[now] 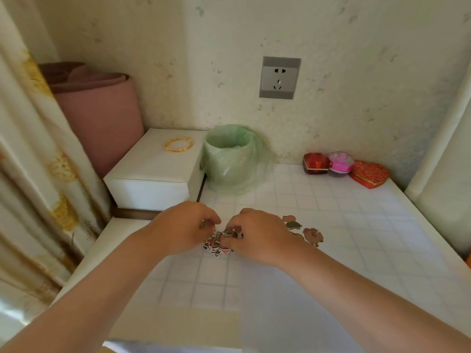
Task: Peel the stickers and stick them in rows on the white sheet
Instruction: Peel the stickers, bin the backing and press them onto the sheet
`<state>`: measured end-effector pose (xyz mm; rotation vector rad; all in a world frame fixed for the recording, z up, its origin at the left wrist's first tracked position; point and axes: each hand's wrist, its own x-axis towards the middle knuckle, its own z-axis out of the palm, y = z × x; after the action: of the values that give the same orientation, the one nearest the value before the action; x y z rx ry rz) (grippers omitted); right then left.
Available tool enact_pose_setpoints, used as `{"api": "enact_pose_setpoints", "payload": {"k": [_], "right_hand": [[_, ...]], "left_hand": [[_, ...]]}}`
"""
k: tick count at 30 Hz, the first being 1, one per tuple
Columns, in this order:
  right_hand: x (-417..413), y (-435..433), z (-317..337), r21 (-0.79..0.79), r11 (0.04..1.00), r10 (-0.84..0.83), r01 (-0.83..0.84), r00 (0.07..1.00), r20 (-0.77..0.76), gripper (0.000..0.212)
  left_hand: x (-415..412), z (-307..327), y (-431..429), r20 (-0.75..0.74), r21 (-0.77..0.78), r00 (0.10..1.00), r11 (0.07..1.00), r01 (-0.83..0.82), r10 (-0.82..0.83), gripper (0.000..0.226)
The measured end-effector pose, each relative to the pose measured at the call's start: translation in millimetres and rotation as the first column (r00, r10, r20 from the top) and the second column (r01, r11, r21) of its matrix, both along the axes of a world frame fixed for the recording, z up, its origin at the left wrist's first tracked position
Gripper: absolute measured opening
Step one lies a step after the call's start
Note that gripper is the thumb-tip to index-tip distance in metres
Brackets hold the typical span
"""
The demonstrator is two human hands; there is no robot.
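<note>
Pink-brown stickers [217, 247] sit pinched by the left hand [183, 226] and the right hand [258, 236].

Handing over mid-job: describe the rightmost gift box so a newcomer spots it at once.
From the wall socket, look down-right to the back edge of the tabletop, where three small boxes sit. The heart box is rightmost: flat, red with gold pattern, unlike the round pink box and faceted red box.

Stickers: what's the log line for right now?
left hand: pinches sticker pile | right hand: pinches same pile | brown stickers: beside right hand
</note>
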<state>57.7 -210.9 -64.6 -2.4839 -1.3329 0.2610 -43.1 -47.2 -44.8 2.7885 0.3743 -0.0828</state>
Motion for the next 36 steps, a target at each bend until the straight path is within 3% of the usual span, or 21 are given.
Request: {"api": "enact_pose_setpoints", "payload": {"k": [4, 11, 17, 20, 26, 29, 33, 36], "right_hand": [[-2.4, 6.6, -2.5, -0.019, 0.999, -0.036, 0.036, 0.999, -0.036, 0.029], [3.9, 12.9, -5.1, 0.093, 0.98, -0.126, 0.176, 0.909, -0.397, 0.018], [9.2, 10.0, 8.7, 0.176, 0.946, -0.096, 0.273, 0.752, -0.652, 0.012], [12.3, 6.4, 16.7, 0.189, 0.911, -0.109, 0.366, 0.657, -0.746, 0.015], [18.9, -3.0, 28.5, 0.201, 0.84, -0.136, 0.503, 0.555, -0.821, 0.017], [19.3, -5.8, 30.3, 0.247, 0.799, -0.151, 0.548, 0.581, -0.8, 0.015], [22.2, -8.9, 31.3, 0.308, 0.77, -0.197, 0.558, 0.668, -0.717, 0.01], [26.8, -13.5, 34.0, 0.283, 0.709, -0.183, 0.646, 0.556, -0.811, 0.009]], "left_hand": [[-5.6, -4.7, 1.5, -0.031, -0.01, 0.999, 1.0, 0.028, -0.028, 0.032], [-5.1, -7.8, 3.1, 0.02, -0.065, 0.999, 0.997, 0.032, -0.031, 0.024], [-0.8, -4.3, 1.0, 0.141, -0.329, 0.984, 0.943, -0.058, 0.11, 0.008], [3.5, 0.5, -1.0, 0.172, -0.471, 0.963, 0.876, -0.105, 0.208, 0.012], [15.3, 11.4, -13.5, 0.092, -0.667, 0.932, 0.716, -0.204, 0.351, 0.008], [21.1, 10.9, -19.7, 0.09, -0.625, 0.941, 0.754, -0.202, 0.327, 0.006], [29.9, 7.4, -28.3, 0.2, -0.545, 0.938, 0.828, -0.133, 0.282, 0.013], [36.1, 11.6, -33.0, 0.233, -0.627, 0.923, 0.773, -0.098, 0.305, 0.013]]}}
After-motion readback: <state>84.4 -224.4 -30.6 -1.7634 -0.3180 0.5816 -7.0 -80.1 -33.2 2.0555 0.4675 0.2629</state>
